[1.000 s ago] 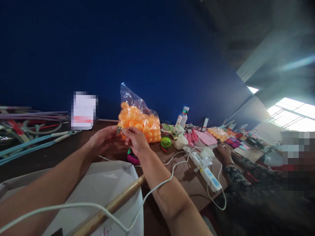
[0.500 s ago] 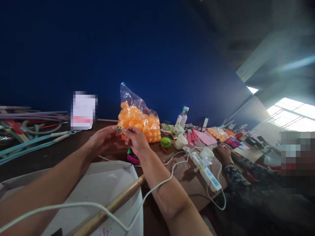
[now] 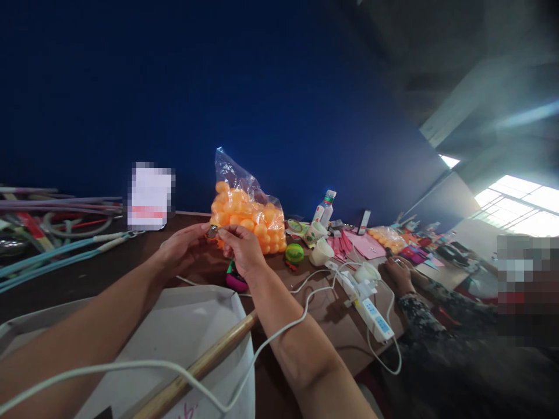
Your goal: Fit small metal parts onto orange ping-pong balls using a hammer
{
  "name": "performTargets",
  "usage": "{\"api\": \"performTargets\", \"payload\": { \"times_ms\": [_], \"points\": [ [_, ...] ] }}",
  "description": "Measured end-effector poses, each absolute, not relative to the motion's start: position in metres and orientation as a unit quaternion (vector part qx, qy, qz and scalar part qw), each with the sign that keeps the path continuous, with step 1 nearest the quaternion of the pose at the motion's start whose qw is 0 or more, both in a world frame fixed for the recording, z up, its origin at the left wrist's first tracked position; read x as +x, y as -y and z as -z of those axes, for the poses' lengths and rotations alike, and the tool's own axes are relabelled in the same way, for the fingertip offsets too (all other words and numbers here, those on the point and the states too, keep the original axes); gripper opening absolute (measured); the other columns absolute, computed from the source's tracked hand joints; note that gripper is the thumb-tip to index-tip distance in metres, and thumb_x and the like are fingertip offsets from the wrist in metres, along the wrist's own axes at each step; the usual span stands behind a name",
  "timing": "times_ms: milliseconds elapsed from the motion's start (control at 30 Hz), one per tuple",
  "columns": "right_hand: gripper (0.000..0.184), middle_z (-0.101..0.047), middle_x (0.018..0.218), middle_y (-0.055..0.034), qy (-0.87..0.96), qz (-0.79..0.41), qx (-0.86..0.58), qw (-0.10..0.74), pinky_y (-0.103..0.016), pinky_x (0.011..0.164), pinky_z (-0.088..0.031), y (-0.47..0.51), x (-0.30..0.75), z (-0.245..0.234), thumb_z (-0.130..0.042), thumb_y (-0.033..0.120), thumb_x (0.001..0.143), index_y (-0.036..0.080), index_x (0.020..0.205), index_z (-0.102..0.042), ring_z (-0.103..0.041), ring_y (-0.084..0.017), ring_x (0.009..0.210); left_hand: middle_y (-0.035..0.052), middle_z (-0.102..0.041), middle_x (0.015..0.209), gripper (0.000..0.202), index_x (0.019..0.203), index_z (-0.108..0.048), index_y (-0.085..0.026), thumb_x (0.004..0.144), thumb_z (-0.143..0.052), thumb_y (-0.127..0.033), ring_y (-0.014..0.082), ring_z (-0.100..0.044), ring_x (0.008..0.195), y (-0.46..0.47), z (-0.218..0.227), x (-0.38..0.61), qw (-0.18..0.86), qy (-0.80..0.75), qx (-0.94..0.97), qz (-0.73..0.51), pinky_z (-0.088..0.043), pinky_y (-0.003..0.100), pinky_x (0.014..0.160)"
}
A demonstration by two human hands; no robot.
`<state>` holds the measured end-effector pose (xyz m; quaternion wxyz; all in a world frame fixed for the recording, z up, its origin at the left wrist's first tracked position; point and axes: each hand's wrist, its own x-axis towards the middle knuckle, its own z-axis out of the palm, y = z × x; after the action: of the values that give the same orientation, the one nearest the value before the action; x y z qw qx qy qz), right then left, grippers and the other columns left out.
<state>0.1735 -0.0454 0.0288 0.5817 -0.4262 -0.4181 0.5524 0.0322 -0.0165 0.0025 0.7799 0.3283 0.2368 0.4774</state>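
Between my two hands is a small shiny metallic piece (image 3: 212, 231), too small to name more exactly. My left hand (image 3: 183, 247) pinches it from the left with the fingertips. From the other side my right hand (image 3: 243, 247) grips it between thumb and forefinger. Right behind the hands stands a clear plastic bag (image 3: 251, 218) full of orange balls. Partly hidden by my right wrist, a magenta and green item (image 3: 236, 278) lies on the table. Close by on the right sits a green striped ball (image 3: 294, 253) with a red part under it.
A white box (image 3: 192, 314) with a wooden stick (image 3: 218, 352) across it is below my forearms. A white cable runs over it to a power strip (image 3: 375, 317). Cups (image 3: 322, 252) and a bottle (image 3: 325, 206) stand right. A co-worker's hands (image 3: 399, 273) are farther right; cords (image 3: 65, 256) lie left.
Hardly anything differs. The whole view has shifted very slightly, and both hands keep their hold on the small metallic piece.
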Motion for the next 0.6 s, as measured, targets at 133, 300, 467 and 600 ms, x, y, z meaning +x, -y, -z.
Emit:
{"api": "performTargets", "payload": {
  "times_ms": [133,300,467,600],
  "points": [
    [0.025,-0.060,0.058,0.0051,0.412,-0.561,-0.426,0.578,-0.018,0.038,-0.029,0.0447,0.1742,-0.0282,-0.076,0.031,0.062,0.014,0.075,-0.064,-0.039,-0.002,0.037,0.0105,-0.074,0.090,0.016,0.093,-0.072,-0.012,0.083,-0.061,-0.017,0.0207,-0.070,0.076,0.0176,-0.0053,0.0334,0.752,-0.258,0.351,-0.495,-0.059,0.029,0.071],
    [0.023,-0.060,0.059,0.0042,0.396,-0.579,-0.418,0.577,-0.017,0.038,-0.029,0.0444,0.1761,-0.0282,-0.077,0.028,0.062,0.014,0.075,-0.064,-0.038,-0.002,0.040,0.0107,-0.074,0.089,0.016,0.092,-0.072,-0.011,0.085,-0.058,-0.016,0.0216,-0.070,0.077,0.0203,-0.0092,0.0344,0.743,-0.272,0.345,-0.505,-0.060,0.032,0.072],
    [0.024,-0.061,0.062,0.0039,0.381,-0.601,-0.414,0.568,-0.017,0.039,-0.030,0.0443,0.1778,-0.0294,-0.078,0.027,0.062,0.015,0.076,-0.064,-0.037,-0.002,0.041,0.0116,-0.074,0.091,0.016,0.093,-0.072,-0.010,0.084,-0.060,-0.016,0.0218,-0.070,0.078,0.0208,-0.0090,0.0342,0.737,-0.288,0.350,-0.502,-0.059,0.030,0.071],
    [0.023,-0.060,0.061,0.0040,0.381,-0.604,-0.416,0.563,-0.016,0.039,-0.031,0.0437,0.1784,-0.0292,-0.078,0.026,0.063,0.014,0.076,-0.063,-0.037,-0.002,0.041,0.0117,-0.074,0.093,0.017,0.094,-0.071,-0.011,0.082,-0.063,-0.019,0.0235,-0.070,0.080,0.0198,-0.0066,0.0335,0.745,-0.282,0.354,-0.490,-0.059,0.033,0.072]
  ]
}}
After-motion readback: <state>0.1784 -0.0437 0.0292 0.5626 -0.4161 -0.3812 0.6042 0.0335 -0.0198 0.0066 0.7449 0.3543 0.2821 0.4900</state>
